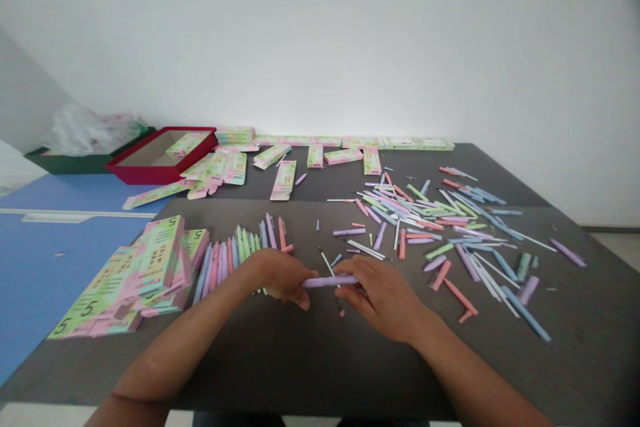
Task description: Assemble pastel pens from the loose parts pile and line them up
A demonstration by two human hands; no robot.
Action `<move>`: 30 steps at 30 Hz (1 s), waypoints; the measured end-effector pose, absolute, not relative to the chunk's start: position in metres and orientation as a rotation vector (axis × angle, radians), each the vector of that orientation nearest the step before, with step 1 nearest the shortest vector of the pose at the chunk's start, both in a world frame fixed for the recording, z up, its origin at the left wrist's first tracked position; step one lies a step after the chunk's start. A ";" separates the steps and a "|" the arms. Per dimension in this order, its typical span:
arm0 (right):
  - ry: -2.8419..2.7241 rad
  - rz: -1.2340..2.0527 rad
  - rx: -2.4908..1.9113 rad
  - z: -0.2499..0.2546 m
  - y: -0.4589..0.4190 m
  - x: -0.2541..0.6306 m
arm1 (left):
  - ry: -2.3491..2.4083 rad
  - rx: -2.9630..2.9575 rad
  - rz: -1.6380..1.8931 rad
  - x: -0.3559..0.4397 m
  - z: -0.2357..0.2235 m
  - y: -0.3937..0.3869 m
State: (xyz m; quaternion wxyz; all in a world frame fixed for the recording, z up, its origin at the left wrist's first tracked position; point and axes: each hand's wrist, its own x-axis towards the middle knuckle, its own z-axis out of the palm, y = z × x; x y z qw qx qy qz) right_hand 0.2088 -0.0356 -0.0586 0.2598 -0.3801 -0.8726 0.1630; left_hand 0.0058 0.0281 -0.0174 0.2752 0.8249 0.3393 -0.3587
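Note:
My left hand [280,277] and my right hand [377,297] meet over the dark table, both gripping a lilac pen barrel [330,281] lying level between them. A thin white pen refill [327,263] slants behind the barrel, and its lower part is partly hidden by my fingers. Just past my left hand stands a tight row of pastel pens [235,257], with its lower ends hidden. Loose pink, blue, green and lilac pen parts [415,227] lie scattered right of my right hand.
Stacks of green-and-pink printed pen boxes [150,273] lie at the table's left. Further boxes [285,177] and a red tray [160,157] sit at the back, near a white wall. A blue surface [50,280] lies beyond the table's left edge.

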 end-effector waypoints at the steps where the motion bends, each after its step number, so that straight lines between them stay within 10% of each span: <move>1: -2.367 0.468 -1.031 -0.058 -0.036 0.209 | 0.905 2.215 -0.960 0.006 -0.018 0.028; 30: -2.419 0.517 -1.045 -0.050 -0.041 0.213 | 0.895 2.270 -0.922 0.009 -0.015 0.026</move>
